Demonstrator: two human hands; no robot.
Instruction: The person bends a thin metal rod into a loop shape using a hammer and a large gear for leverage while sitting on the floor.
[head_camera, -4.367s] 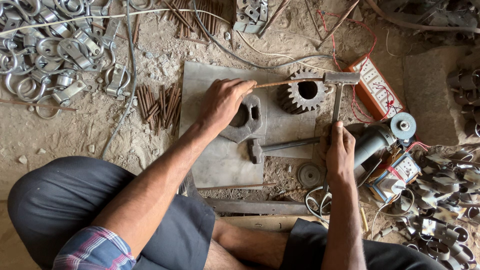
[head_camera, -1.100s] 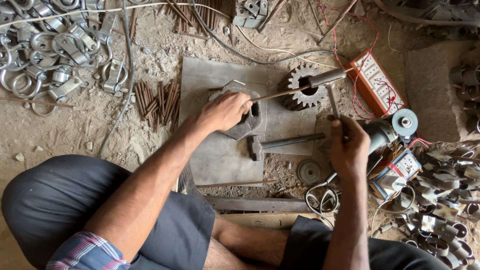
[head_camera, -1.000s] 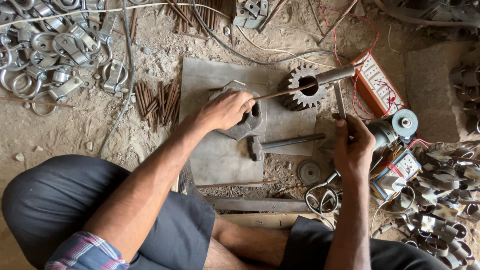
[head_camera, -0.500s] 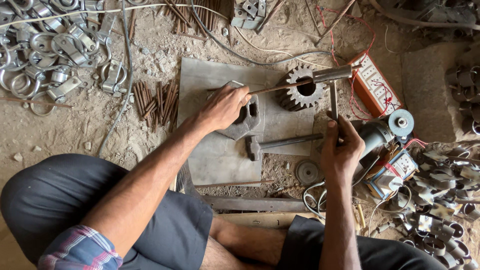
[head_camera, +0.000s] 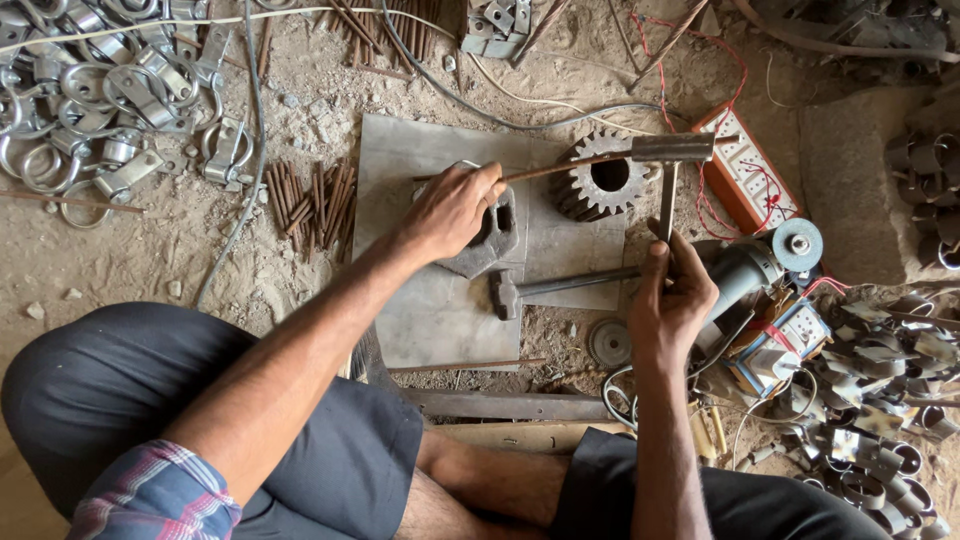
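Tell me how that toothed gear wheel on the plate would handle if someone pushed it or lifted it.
The gear wheel looks like thick solid metal, so it is probably heavy for its size and quite rigid. It seems to lie on its side on the steel plate, so a push would likely make it slide, not roll. Its teeth and centre hole should give a firm grip.

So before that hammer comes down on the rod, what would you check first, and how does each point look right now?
1. Right hand grips the hammer by its handle: ok.
2. Left hand pins the thin rod on the metal block: ok.
3. Hammer head over the rod's far end: ok, whether touching cannot tell.
4. Left fingers away from the hammer head: ok.
5. Rod crosses the toothed gear; whether it rests on it: cannot tell.
6. Second hammer lies on the steel plate, close by: not ok.
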